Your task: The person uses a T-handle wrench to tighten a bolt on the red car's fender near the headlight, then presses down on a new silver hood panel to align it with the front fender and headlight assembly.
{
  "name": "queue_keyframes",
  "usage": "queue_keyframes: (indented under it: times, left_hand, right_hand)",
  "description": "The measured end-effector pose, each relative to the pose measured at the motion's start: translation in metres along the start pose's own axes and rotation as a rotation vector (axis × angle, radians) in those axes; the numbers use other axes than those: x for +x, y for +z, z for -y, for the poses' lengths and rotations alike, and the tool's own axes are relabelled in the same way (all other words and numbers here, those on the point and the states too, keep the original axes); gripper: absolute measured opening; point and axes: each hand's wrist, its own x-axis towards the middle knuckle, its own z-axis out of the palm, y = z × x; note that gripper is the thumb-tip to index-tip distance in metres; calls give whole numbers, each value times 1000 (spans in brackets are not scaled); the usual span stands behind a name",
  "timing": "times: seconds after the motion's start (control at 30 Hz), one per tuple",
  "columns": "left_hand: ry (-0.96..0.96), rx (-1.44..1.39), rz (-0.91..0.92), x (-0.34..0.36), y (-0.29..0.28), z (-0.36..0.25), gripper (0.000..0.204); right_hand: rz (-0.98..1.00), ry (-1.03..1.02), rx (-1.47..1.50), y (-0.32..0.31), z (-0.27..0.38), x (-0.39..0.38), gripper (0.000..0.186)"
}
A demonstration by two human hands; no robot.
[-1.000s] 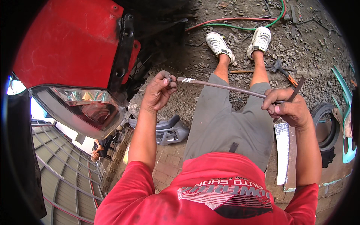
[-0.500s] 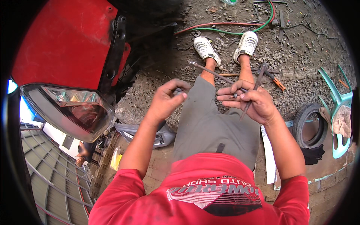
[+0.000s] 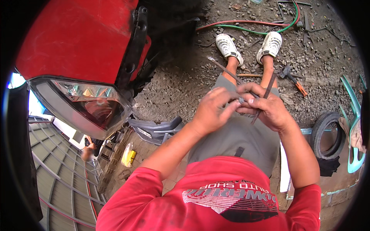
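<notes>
My left hand (image 3: 216, 109) and my right hand (image 3: 271, 109) meet above my lap, fingertips together. Between the left thumb and fingers is a small grey metal piece (image 3: 241, 100), partly hidden; its exact kind is unclear. Two metal tools lie across the right hand, held by its curled fingers: a long thin rod (image 3: 225, 70) with a bright tip pointing away and left, and a darker flat bar (image 3: 271, 85) crossing it, its lower end sticking out below the palm.
At left is a red car panel (image 3: 77, 38) with a headlight (image 3: 88, 104); a grey plastic part (image 3: 156, 131) lies below. Beyond my hands are a hammer (image 3: 284, 72), an orange-handled tool (image 3: 300, 88) and hoses (image 3: 246, 29). A tyre (image 3: 317, 138) and teal chair (image 3: 354, 150) stand right. Someone (image 3: 89, 150) is far left.
My left hand has moved right to meet the right hand, bringing the small grey piece. The bolt-like piece on my right fingers is now covered. The view has shifted left.
</notes>
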Motion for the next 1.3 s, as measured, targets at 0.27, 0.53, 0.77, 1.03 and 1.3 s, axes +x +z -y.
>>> queue_keyframes:
  times: [0.27,0.53,0.77,1.03,1.3]
  left_hand:
    - [-566,-151,42,-28,-85,62,24]
    - [-595,-352,54,-32,-117,58,23]
    - [-636,-721,-62,-41,-116,67,26]
    - [-634,-668,-60,-44,-127,74,25]
    - [-586,-690,-40,-44,-146,73,23]
  right_hand:
    - [-277,-335,-1382,-27,52,-30,40]
    - [-191,-148,-703,-30,74,-60,44]
    - [-162,-168,-512,-30,49,-53,46]
    - [-144,-185,-448,-31,37,-51,47]
    - [-173,-212,-427,-14,19,-53,46]
